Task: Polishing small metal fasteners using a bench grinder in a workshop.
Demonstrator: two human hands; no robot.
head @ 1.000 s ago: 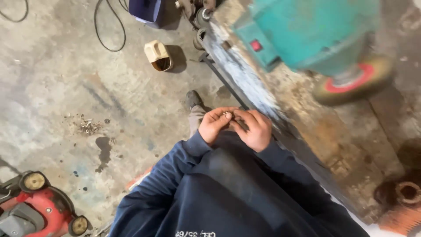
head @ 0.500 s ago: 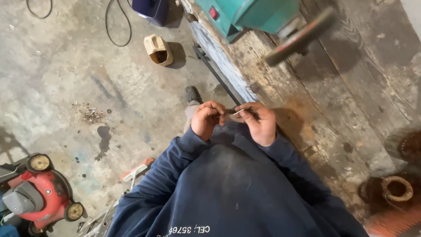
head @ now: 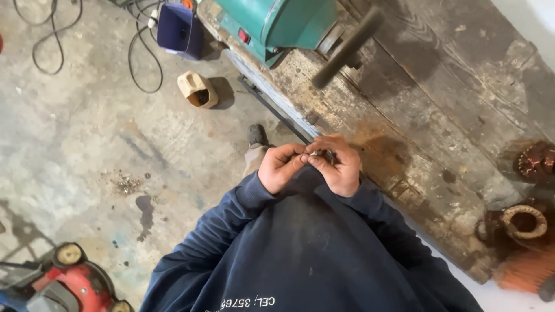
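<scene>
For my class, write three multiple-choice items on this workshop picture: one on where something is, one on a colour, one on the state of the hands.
1. Where does the tan container lie?
A. on the concrete floor
B. on the wooden workbench
C. in the person's lap

2. What colour is the machine on the workbench?
A. yellow
B. green
C. white

3. How are the left hand and the right hand placed?
A. far apart, flat on the bench
B. hanging at the sides
C. together, pinching a small pale object

Answers:
1 A: it lies on its side on the floor, beside the bench.
2 B: its housing is green.
3 C: the fingertips of both meet around the small piece.
</scene>
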